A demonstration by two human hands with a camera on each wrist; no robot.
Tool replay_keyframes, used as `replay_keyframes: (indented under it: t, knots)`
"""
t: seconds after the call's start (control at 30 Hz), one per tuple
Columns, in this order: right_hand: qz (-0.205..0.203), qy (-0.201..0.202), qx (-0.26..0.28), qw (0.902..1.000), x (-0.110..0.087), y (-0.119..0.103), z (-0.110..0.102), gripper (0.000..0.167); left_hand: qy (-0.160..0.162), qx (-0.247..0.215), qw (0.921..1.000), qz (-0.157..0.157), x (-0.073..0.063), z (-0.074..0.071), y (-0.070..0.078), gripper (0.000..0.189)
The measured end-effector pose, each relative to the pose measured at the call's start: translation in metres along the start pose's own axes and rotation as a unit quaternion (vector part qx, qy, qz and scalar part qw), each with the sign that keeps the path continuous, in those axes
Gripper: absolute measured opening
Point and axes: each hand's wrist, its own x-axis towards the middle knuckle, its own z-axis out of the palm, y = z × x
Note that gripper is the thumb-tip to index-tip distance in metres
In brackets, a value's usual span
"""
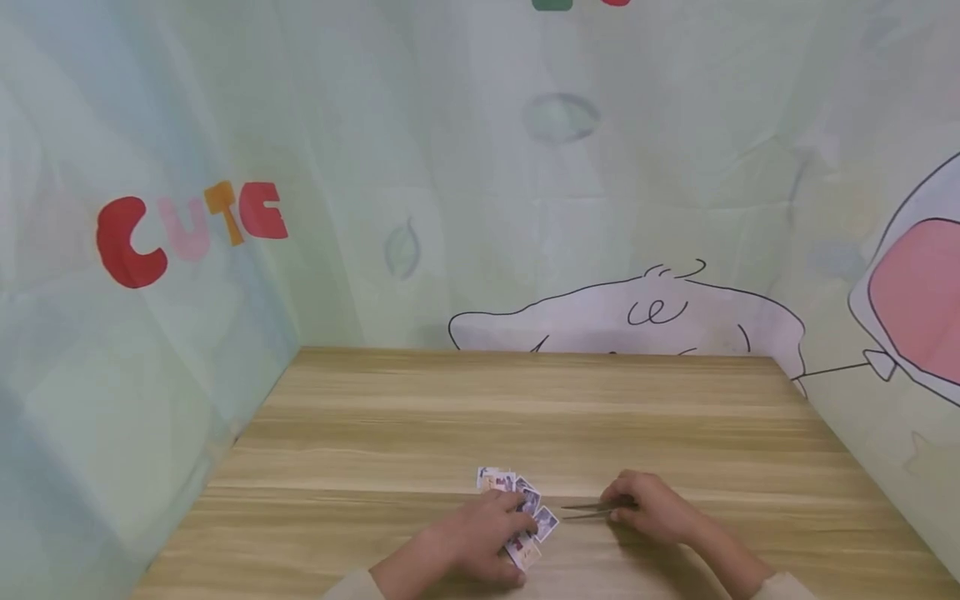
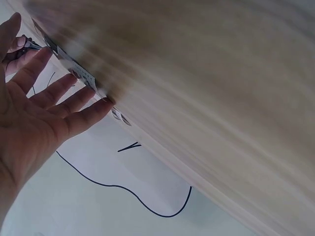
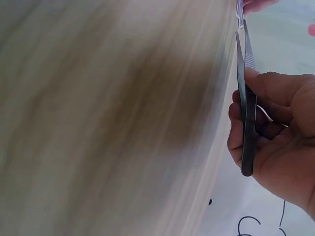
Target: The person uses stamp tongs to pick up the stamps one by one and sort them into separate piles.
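Note:
Several small printed paper pieces, like stickers or stamps, lie in an overlapping cluster on the wooden table. My left hand rests over them with its fingers spread, the fingertips touching the pieces. In the left wrist view the left hand shows nearly straight fingers along a paper piece. My right hand holds metal tweezers between thumb and fingers. The tweezers' tips point left towards the pieces and stand apart with nothing between them. The right wrist view shows the tweezers along their whole length.
The wooden table stretches away behind both hands. A fabric backdrop with printed letters and cartoon drawings hangs at its back and left and right sides.

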Motion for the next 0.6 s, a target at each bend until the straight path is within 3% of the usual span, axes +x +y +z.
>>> replay_keyframes:
  t: [0.37,0.6]
  knots:
    - [0.001,-0.013,0.008,0.9999,0.0057,-0.0046,0.0039,0.012,-0.013,0.011,0.9998,-0.009,0.0007,-0.0009,0.0036,0.062]
    - [-0.01,-0.012,-0.021,0.9997,0.0079,-0.0073,0.0045,0.011,-0.009,0.013,0.9999,0.0,0.0007,-0.0023,0.004,0.062]
